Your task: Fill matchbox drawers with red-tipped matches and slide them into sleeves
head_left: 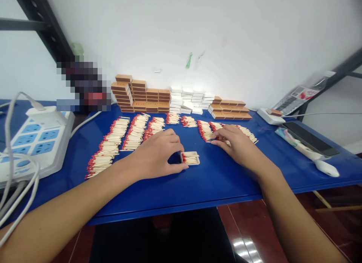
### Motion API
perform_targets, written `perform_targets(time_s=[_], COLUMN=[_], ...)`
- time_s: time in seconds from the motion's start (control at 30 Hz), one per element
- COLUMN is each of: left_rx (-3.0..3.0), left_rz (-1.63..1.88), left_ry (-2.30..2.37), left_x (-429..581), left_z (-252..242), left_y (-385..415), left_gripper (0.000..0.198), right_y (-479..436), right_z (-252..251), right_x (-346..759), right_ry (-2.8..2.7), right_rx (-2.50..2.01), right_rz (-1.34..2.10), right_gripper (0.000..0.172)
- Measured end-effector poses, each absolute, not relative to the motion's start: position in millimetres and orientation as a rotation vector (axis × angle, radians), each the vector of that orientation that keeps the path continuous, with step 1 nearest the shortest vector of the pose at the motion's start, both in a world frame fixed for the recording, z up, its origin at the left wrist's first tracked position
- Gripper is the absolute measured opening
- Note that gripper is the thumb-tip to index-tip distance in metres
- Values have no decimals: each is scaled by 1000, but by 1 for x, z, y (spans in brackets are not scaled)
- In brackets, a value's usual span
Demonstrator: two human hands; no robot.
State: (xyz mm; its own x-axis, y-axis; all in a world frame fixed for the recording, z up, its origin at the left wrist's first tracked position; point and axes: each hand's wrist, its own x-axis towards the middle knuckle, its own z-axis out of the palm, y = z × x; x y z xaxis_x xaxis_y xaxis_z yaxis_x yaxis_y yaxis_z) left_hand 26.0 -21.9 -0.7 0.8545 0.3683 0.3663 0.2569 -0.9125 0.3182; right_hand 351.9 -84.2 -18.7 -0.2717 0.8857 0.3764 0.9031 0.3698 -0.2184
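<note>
My left hand grips the end of a small white matchbox tray, thumb in front and fingers behind. Inside the tray lie loose matches with red heads to the left. To the right, my right hand reaches over a row of matches, thumb and forefinger closing around matches at its near end. The palm hides part of the neighbouring rows. Longer match rows spread out left of and behind my left hand.
Brown matchboxes stand stacked along the wall, with white trays and more brown boxes beside them. A power strip with cables sits left. A phone, white spoon-like object and plastic bottle lie right.
</note>
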Motion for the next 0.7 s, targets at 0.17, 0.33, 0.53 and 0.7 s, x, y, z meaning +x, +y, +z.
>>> perform_targets(time_s=[0.17, 0.33, 0.53, 0.7], left_rx=[2776, 2776, 2781, 2792], left_rz=[622, 631, 636, 651], left_ry=[477, 472, 475, 462], left_x=[26, 26, 26, 26], left_z=[0, 1, 0, -2], left_y=[-23, -23, -22, -22], left_gripper=[26, 26, 26, 28], right_y=[-81, -84, -85, -89], right_z=[-22, -21, -21, -18], right_x=[352, 350, 348, 339], right_ry=[-2204, -2168, -2190, -2189], right_rx=[-1526, -1534, -1542, -1517], right_rz=[-58, -50, -26, -47], right_gripper=[14, 15, 17, 15])
